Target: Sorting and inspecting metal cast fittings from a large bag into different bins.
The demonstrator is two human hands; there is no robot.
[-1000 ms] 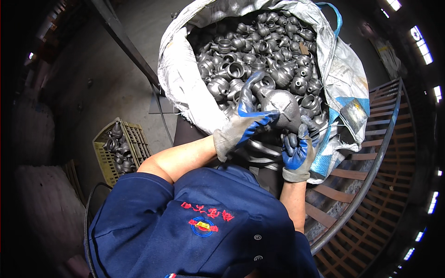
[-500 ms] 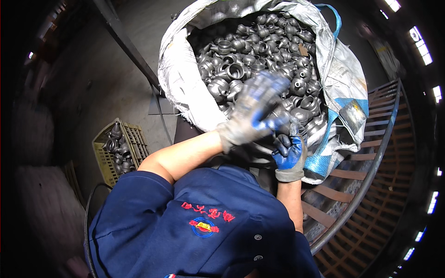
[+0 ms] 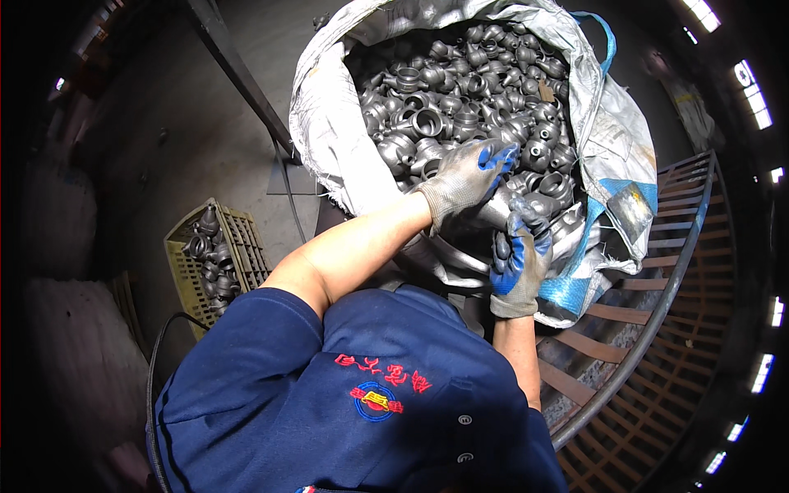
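Observation:
Both my hands wear grey knit gloves with blue-coated palms and fingers. Over the near part of an open white bulk bag (image 3: 319,107), my left hand (image 3: 472,177) is closed, its blue fingertips drawn together. What those fingers hold, if anything, I cannot make out. Just nearer and to the right, my right hand (image 3: 523,261) is curled, thumb upward, around a smooth grey metal casting (image 3: 495,210) partly hidden by the gloves. Many dark grey metal castings (image 3: 464,86), rounded with short open necks, fill the bag beyond my hands.
A yellow plastic crate (image 3: 242,238) with several castings stands on the floor at left. A dark metal post (image 3: 238,82) slants down beside the bag. Along the right runs a curved slatted metal rack (image 3: 686,263). A blue strap loop (image 3: 606,37) hangs at the bag's far right.
My left hand, blurred with its fingers spread earlier, has drawn its fingers together and turned over. My right hand stays nearly in place, curled. The whole view has shifted slightly.

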